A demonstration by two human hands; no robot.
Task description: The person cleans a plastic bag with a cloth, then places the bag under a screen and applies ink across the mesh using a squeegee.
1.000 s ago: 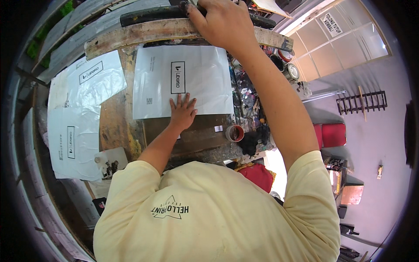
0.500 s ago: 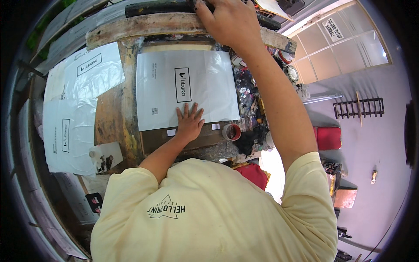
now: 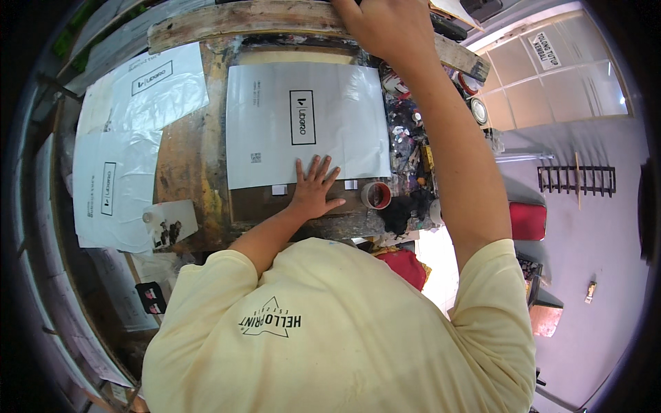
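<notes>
A white plastic bag (image 3: 306,124) with a black rectangular print lies flat on a paint-stained wooden workbench (image 3: 193,165). My left hand (image 3: 313,189) rests palm down, fingers spread, on the bag's near edge. My right hand (image 3: 385,27) reaches far over the bag and grips the wooden frame (image 3: 248,17) that runs along the back of the bench. What the fingers close on beyond the frame's edge is partly cut off by the top of the picture.
Two more printed white bags (image 3: 148,86) (image 3: 110,186) lie to the left. A roll of tape (image 3: 376,195) and paint-smeared pots and lids (image 3: 406,131) crowd the bench's right side. A small spattered card (image 3: 169,224) sits at the front left. A red stool (image 3: 527,220) stands to the right.
The view has shifted so the bench sits lower and nearer. My left hand stays on the bag's near edge and my right hand stays on the wooden frame.
</notes>
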